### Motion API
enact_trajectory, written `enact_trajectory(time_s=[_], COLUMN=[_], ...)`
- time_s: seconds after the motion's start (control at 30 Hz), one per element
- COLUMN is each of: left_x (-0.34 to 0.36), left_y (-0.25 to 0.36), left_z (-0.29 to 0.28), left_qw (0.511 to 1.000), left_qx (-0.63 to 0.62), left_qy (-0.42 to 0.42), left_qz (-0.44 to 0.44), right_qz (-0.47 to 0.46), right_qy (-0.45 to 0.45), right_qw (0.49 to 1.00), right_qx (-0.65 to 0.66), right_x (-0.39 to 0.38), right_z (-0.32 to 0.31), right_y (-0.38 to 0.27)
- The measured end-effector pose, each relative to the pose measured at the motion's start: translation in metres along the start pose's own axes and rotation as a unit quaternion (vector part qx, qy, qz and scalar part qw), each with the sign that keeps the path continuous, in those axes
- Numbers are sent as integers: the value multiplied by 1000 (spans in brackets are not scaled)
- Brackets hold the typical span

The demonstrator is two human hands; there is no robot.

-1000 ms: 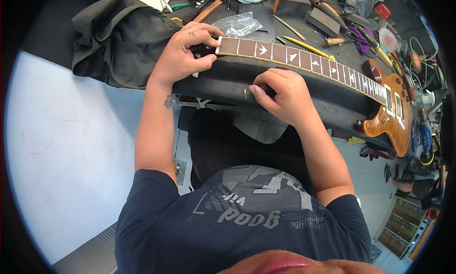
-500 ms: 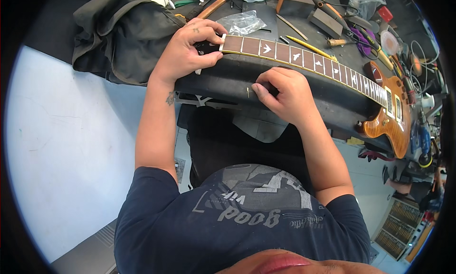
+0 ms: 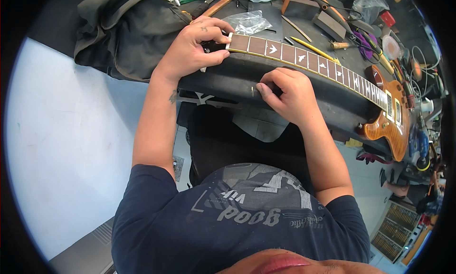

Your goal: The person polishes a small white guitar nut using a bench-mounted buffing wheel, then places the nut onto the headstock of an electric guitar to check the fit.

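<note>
An electric guitar lies along the bench, its dark fretboard (image 3: 288,51) with white bird inlays running from my left hand to an amber flame-patterned body (image 3: 393,131) at the right. My left hand (image 3: 192,48) pinches the white nut (image 3: 230,41) at the neck's end, thumb on the near side and fingers on the far side. The headstock is mostly hidden behind that hand. My right hand (image 3: 292,94) is curled at the bench's near edge, below the neck. Its fingertips are tucked in, and whatever they may hold is hidden. Left of its thumb shows a thin pale sliver (image 3: 252,90).
Dark cloth (image 3: 118,36) is heaped at the left. Beyond the neck lie a clear plastic bag (image 3: 249,22), a yellow pencil-like stick (image 3: 313,48), dark blocks (image 3: 329,26) and a wooden-handled brush (image 3: 340,45). Tools and cables crowd the right side.
The whole view has shifted slightly, so the bench appears a little further right. Both hands keep the same grip and place beside the guitar.
</note>
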State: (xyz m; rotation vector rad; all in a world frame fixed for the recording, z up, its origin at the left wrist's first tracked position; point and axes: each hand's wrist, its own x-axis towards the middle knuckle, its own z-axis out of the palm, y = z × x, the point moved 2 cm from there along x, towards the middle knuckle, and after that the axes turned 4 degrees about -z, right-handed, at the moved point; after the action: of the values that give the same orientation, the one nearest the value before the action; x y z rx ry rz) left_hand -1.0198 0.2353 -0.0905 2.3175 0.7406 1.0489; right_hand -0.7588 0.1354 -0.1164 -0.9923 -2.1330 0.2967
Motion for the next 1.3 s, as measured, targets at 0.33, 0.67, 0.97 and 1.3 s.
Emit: enact_trajectory(time_s=[0.33, 0.67, 0.97, 1.3], left_x=[-3, -1, -5, -2], left_y=[-5, 2, 3, 3], left_z=[3, 8, 9, 9], left_qw=[999, 998, 995, 996], left_qx=[21, -17, -46, -42], left_qy=[30, 49, 51, 49], left_qz=[18, -47, -78, -65], right_qz=[-106, 99, 116, 111], right_qy=[69, -237, -223, -181], right_qw=[991, 966, 966, 976], right_qx=[47, 6, 59, 51], right_x=[17, 117, 113, 109], right_z=[-19, -8, -4, 2], right_y=[-22, 17, 16, 21])
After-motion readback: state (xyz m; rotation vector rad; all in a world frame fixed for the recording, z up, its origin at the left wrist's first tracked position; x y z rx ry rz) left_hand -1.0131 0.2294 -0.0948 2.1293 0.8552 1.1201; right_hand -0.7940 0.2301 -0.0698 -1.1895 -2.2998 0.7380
